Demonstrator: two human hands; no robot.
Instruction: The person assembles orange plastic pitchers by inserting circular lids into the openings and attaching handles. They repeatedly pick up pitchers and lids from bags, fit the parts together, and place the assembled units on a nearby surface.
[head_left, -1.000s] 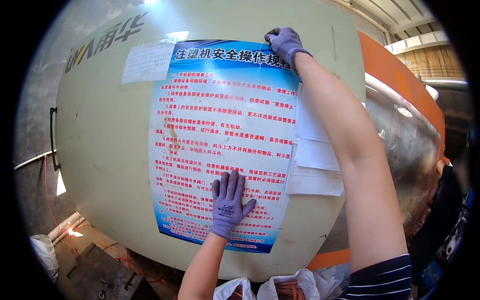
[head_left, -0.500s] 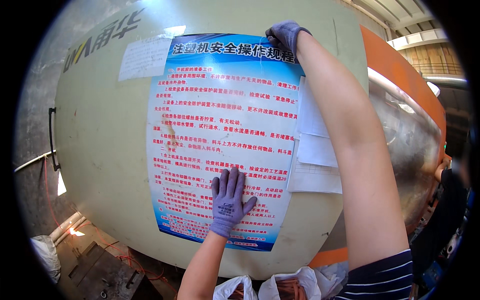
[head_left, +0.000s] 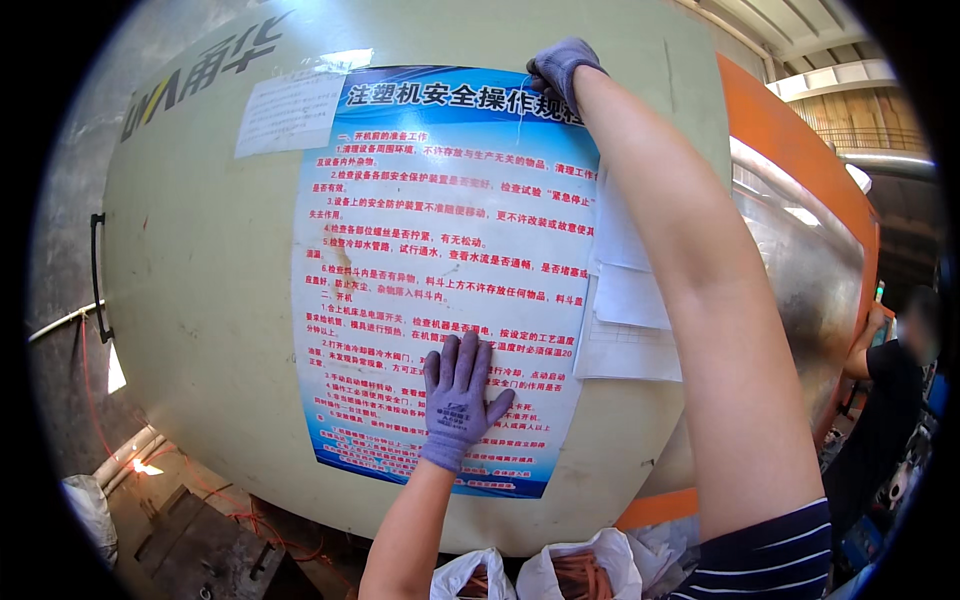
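A blue and white poster [head_left: 450,230] with red print lies flat against a pale green machine panel [head_left: 210,260]. My left hand [head_left: 460,400], in a grey-purple glove, presses on its lower part with the palm down and fingers spread. At the poster's top edge, toward its right corner, is my right hand [head_left: 566,66] in a matching glove. Its fingers are curled in, and whatever they may hold is hidden. A thin pale line runs down the poster just below those fingers. My right forearm covers the poster's upper right corner.
White paper sheets [head_left: 625,335] hang right of the poster, and another sheet [head_left: 290,115] left of it. A black handle [head_left: 100,275] sits on the panel's left edge. Below stand open white sacks [head_left: 545,575] and a dark metal block [head_left: 205,550]. A person [head_left: 885,400] stands at far right.
My right hand has shifted slightly left along the poster's top edge. The left hand stays pressed in place. More of the person at far right shows.
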